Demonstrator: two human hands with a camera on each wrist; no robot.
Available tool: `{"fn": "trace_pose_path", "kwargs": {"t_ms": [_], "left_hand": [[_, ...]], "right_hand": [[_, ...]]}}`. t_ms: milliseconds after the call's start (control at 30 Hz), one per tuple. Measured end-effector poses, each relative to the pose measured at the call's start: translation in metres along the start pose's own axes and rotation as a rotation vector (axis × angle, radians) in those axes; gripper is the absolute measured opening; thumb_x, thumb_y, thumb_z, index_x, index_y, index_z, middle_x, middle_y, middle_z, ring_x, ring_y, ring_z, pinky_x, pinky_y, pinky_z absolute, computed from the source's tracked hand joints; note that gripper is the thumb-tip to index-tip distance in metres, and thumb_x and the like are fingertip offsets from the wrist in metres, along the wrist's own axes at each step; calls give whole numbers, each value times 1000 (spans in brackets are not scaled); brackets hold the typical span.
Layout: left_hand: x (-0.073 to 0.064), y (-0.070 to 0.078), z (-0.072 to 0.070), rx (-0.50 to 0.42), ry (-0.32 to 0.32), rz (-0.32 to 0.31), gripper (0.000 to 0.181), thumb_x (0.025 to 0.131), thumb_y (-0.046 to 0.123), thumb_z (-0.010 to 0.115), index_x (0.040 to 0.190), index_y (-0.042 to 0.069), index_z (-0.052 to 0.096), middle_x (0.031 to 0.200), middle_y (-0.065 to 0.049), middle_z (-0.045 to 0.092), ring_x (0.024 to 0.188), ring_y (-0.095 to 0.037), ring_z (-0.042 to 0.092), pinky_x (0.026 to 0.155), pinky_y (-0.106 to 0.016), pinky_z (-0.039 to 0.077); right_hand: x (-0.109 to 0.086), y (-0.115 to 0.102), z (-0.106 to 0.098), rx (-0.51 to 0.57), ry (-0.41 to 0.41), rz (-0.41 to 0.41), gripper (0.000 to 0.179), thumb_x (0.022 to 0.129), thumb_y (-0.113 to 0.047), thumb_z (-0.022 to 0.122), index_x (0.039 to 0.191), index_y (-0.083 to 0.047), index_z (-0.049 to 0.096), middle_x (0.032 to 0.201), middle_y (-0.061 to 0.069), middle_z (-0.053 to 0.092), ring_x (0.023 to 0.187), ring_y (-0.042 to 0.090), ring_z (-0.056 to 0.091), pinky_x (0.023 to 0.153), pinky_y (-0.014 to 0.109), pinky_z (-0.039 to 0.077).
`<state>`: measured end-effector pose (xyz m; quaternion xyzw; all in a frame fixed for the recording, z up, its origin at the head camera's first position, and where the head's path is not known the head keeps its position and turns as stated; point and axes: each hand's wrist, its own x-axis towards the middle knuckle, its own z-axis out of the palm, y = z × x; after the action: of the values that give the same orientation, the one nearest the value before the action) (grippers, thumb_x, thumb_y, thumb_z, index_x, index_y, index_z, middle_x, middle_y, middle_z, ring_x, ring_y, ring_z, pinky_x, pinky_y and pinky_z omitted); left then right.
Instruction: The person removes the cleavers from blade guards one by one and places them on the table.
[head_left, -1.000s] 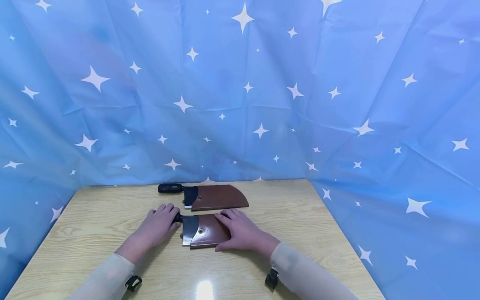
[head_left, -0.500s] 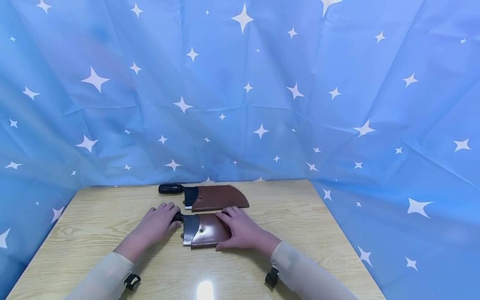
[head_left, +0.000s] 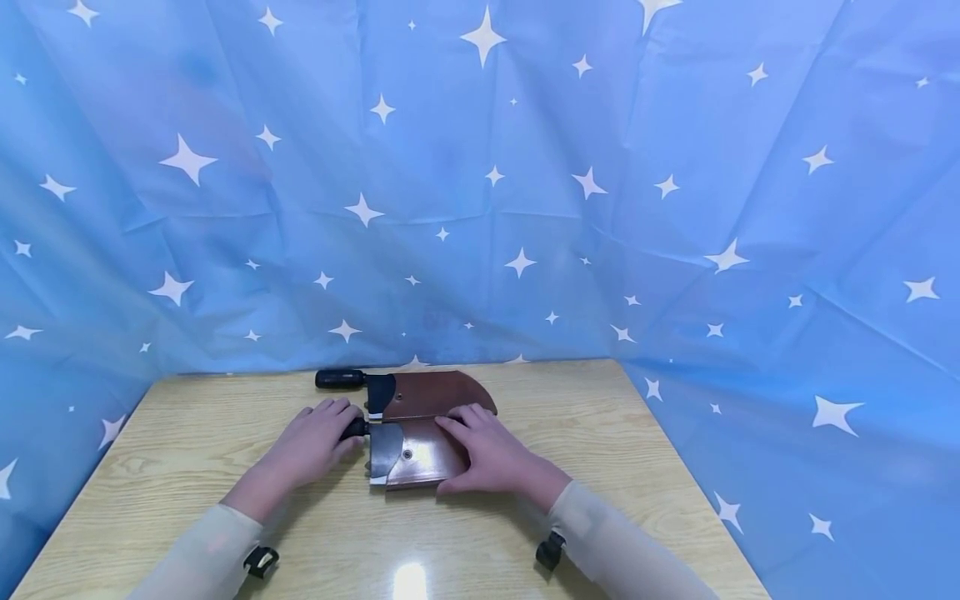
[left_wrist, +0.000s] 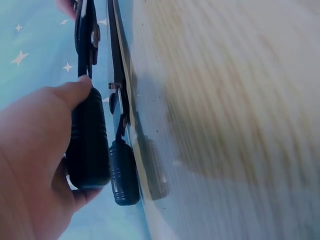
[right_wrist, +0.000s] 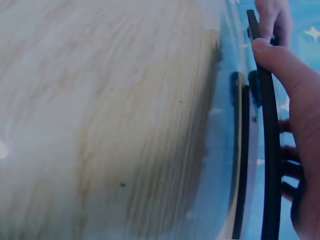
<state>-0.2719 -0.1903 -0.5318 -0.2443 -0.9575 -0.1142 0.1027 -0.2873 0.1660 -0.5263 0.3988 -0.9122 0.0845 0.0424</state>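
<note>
Head view, near cleaver: we see it crosswise over the table, its brown sheath overlapping the far cleaver's lower edge.
Head view, left hand: we have thumb and fingers clamped on the black handle.
Head view, right hand: we hold the sheath's other end, thumb at the near edge, fingertips over the far edge.
Head view, far cleaver: we find it sheathed, handle pointing left, near the starry cloth.
Left wrist view, black handle: we grip it off the tabletop, thumb along its upper end; the far cleaver's handle is just beyond.
Right wrist view, brown sheath: we pinch it edge-on, thumb on one side, curled fingers on the other, apart from the table.
</note>
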Motion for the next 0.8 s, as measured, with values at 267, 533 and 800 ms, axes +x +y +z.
{"fn": "trace_pose_path", "kwargs": {"t_ms": [267,533,800], "left_hand": [[1,-7,-1,-57,5,16,38,103,45,79,130,19,73,126,-2,69,111,-25,65,86,-51,58],[-2,-11,-4,-212,72,19,32,90,39,92,116,27,77,113,11,68,101,-18,68,87,-50,60],[-5,-12,-2,-404,136,-2,32,84,24,96,110,30,79,104,18,67,99,-15,67,86,-47,60]], "right_hand": [[-4,6,-7,18,36,-46,115,81,-82,82,169,-16,47,157,4,51,143,21,46,121,43,43],[-8,9,-11,22,30,-83,115,81,-80,84,170,-17,45,160,3,48,146,21,44,121,43,43],[-6,-3,-19,-19,33,-112,119,82,-80,83,172,-13,40,162,9,48,149,29,46,125,50,40]]}}
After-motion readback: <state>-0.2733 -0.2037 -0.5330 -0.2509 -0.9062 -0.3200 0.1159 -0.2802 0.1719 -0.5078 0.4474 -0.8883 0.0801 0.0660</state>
